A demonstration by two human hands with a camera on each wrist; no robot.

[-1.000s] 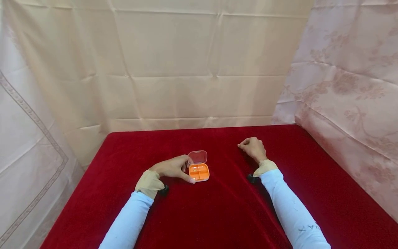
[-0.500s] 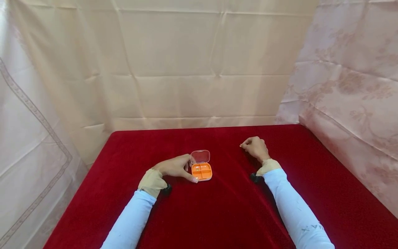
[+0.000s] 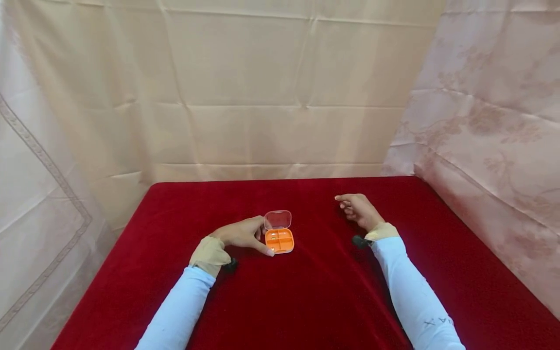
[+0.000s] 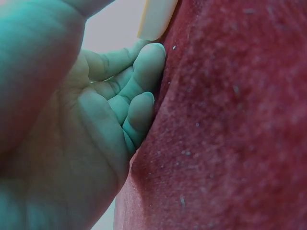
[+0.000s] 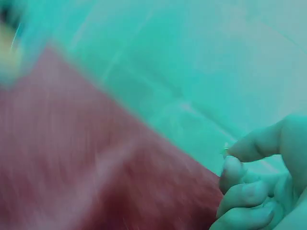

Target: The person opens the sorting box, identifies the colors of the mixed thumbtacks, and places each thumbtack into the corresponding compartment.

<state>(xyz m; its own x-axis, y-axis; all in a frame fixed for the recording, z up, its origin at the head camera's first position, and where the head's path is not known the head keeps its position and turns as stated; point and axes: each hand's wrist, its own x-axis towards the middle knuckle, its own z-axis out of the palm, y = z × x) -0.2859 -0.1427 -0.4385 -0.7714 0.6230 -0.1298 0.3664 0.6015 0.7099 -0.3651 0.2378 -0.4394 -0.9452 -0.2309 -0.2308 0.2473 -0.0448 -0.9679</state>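
Note:
In the head view, an orange pill box (image 3: 285,247) lies on the red cloth, its clear lid (image 3: 278,219) raised at the back. Dividers split its inside into compartments; a tiny bright bit (image 3: 274,238) shows at the left. My left hand (image 3: 242,234) holds the box from its left side, thumb at the near corner and fingers behind. Part of the box (image 4: 157,21) shows in the left wrist view. My right hand (image 3: 360,211) is off to the right and pinches a tiny pale piece (image 5: 226,151) between thumb and forefinger; its kind is too small to tell.
Red velvety cloth (image 3: 306,301) covers the table. A beige curtain (image 3: 245,97) hangs behind the far edge, with a patterned pinkish curtain (image 3: 490,121) at the right and a pale one (image 3: 35,194) at the left.
My right hand has turned at the wrist, so its curled lower fingers now show, with the pinch kept. My left hand and the pill box stay together in place; the head view shifts slightly.

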